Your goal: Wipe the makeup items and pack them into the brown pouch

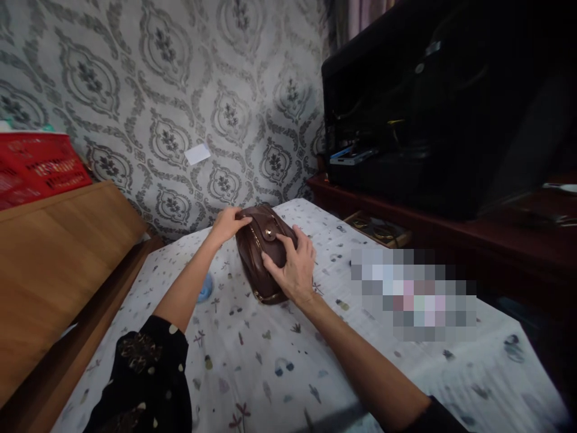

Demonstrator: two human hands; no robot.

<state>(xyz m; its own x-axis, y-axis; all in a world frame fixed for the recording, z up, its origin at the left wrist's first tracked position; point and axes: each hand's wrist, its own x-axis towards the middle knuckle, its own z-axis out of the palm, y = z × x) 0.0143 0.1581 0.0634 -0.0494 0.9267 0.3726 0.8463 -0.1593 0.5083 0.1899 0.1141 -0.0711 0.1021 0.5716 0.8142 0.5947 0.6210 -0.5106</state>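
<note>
A dark brown leather handbag [256, 264] with gold-coloured zips and a round metal clasp lies on the patterned white cloth. My left hand [229, 225] grips its far left end, thumb on top and the other fingers partly hidden behind it. Over the bag's right side, my right hand [295, 264] holds on with thumb and index finger bent against the front, close to the clasp. The zips look closed, but whether the flap is fastened I cannot tell. Left of the bag, a blue round object [205, 288] is partly hidden behind my left forearm.
The cloth-covered bed or table [270, 391] reaches the patterned wall. On the left stands a wooden panel [54, 264] with a red plastic basket [40, 162] on it. A large black screen-like object [428, 108] and an open drawer [378, 228] are at right. One cloth area is pixelated.
</note>
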